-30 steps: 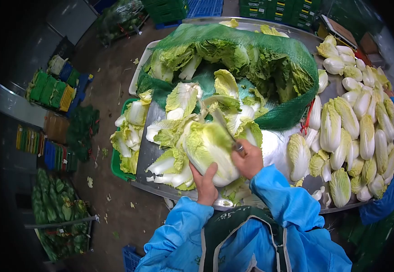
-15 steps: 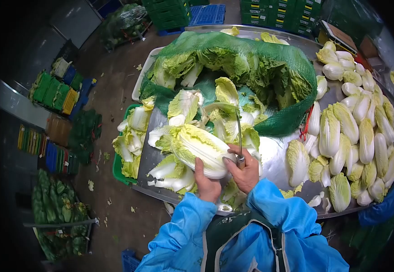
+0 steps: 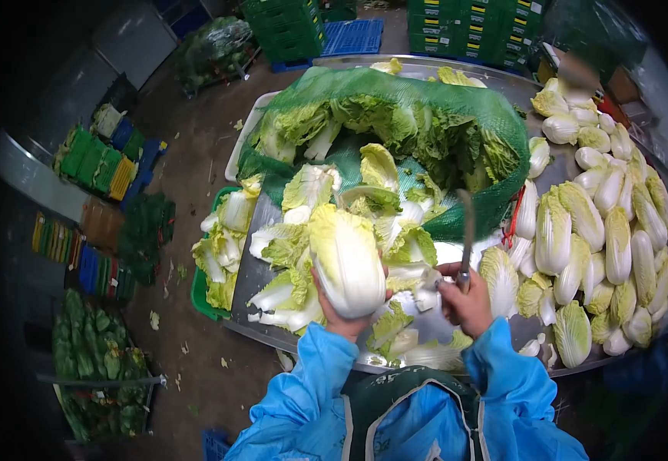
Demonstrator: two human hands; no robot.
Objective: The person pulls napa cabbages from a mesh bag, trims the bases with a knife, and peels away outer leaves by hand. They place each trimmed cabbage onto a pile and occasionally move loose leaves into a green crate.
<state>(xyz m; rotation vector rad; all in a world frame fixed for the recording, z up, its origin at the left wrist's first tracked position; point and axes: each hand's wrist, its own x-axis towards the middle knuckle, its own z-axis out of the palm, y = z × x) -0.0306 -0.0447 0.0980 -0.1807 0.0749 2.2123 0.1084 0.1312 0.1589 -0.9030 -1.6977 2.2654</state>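
My left hand [image 3: 340,319] is wrapped around the base of a napa cabbage [image 3: 347,257], pale yellow above and white below, held upright over the table. To its right, my right hand [image 3: 468,306] grips the handle of a curved knife [image 3: 467,230], its blade pointing up and away from the cabbage. A small white cabbage piece [image 3: 426,298] is at my right thumb tip. Loose outer leaves [image 3: 280,296] lie beneath and around the cabbage. Beyond them, a green mesh bag [image 3: 495,203] lies open with leafy cabbages [image 3: 365,111] inside.
Pale trimmed cabbages [image 3: 576,219] are heaped along the right side of the metal table [image 3: 265,326]. A green crate [image 3: 209,306] filled with leaves stands at its left edge. Stacked green crates [image 3: 468,31] and a blue pallet [image 3: 353,37] are behind. Filled mesh sacks [image 3: 96,361] sit lower left.
The cabbage has been turned from lying slantwise to upright in my left hand. My right hand has moved right, away from it, with the knife. A white piece now shows at the right thumb.
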